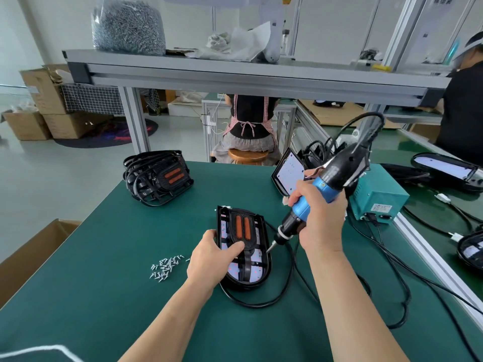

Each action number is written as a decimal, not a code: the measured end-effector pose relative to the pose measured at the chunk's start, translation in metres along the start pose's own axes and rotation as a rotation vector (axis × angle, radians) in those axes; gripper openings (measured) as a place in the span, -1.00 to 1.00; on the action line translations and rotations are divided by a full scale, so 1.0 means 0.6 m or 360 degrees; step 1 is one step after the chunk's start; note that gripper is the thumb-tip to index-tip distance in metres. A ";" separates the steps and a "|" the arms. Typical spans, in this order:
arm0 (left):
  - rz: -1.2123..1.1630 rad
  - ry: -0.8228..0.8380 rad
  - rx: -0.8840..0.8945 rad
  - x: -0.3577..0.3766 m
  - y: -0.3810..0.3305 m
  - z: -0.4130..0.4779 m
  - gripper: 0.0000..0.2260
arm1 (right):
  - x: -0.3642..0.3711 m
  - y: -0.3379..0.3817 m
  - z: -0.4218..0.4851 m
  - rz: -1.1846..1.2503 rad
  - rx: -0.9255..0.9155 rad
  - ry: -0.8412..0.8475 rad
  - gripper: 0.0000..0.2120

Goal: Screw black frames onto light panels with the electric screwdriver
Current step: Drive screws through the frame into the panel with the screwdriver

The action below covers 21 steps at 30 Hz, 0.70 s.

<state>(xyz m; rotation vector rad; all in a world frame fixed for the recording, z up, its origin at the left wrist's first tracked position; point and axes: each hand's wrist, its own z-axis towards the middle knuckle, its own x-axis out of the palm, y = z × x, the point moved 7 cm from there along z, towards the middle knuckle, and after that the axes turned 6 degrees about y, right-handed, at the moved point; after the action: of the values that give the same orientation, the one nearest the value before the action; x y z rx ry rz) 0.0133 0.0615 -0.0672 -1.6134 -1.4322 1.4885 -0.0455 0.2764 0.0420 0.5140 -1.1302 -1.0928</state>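
A light panel (254, 274) lies on the green table (104, 296) with a black frame (241, 228) bearing two orange strips set on top. My left hand (213, 257) presses on the frame's left side, thumb on the frame. My right hand (320, 219) grips the blue and black electric screwdriver (326, 189), tilted, its bit tip touching the frame's right edge. A small heap of silver screws (167, 266) lies left of my left hand. A stack of black frames (158, 175) sits at the table's far left.
A teal power box (376, 197) stands at the right, with black cables (379, 259) looping over the table. Another light panel (288, 171) leans behind the screwdriver. More panels (444, 169) lie at the far right. A cardboard box (31, 252) is at the left edge. A person sits beyond the table.
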 end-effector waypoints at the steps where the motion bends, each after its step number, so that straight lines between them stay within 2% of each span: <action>1: -0.0003 0.0001 0.0016 -0.001 0.000 -0.001 -0.35 | -0.008 0.005 0.001 0.0022 -0.0006 -0.0052 -0.81; 3: -0.0008 -0.0080 0.0079 -0.016 -0.002 -0.002 -0.36 | -0.026 0.009 -0.003 0.0078 0.0005 -0.0169 -0.80; 4: 0.0012 -0.0194 0.0124 -0.034 -0.003 -0.002 -0.44 | -0.034 0.008 -0.006 0.0115 0.0019 -0.0223 -0.80; 6: 0.0160 -0.0477 0.0231 -0.085 -0.003 -0.002 -0.74 | -0.050 0.002 -0.013 0.0182 0.0047 -0.0326 -0.80; 7: 0.0312 -0.0553 0.0251 -0.110 0.001 -0.002 -0.88 | -0.057 -0.001 -0.017 0.0198 0.0057 -0.0372 -0.80; 8: 0.0486 -0.0558 0.0249 -0.129 0.007 0.001 -0.93 | -0.063 -0.004 -0.021 0.0201 0.0066 -0.0412 -0.80; 12: 0.1022 -0.0293 0.0230 -0.147 0.036 0.019 -0.95 | -0.076 -0.016 -0.035 0.0216 0.0094 -0.0531 -0.82; 14: 0.1229 -0.0266 0.0262 -0.138 0.038 0.021 -0.92 | -0.077 -0.019 -0.038 0.0228 0.0099 -0.0558 -0.82; 21: 0.1392 -0.0303 0.0397 -0.123 0.028 0.023 -0.94 | -0.062 -0.012 -0.041 0.0263 0.0089 -0.0582 -0.82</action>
<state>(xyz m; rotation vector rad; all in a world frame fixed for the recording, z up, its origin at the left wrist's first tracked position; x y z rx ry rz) 0.0179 -0.0144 -0.0577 -2.0859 -0.5540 2.2230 -0.0270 0.3021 0.0096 0.2622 -1.4983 -1.0371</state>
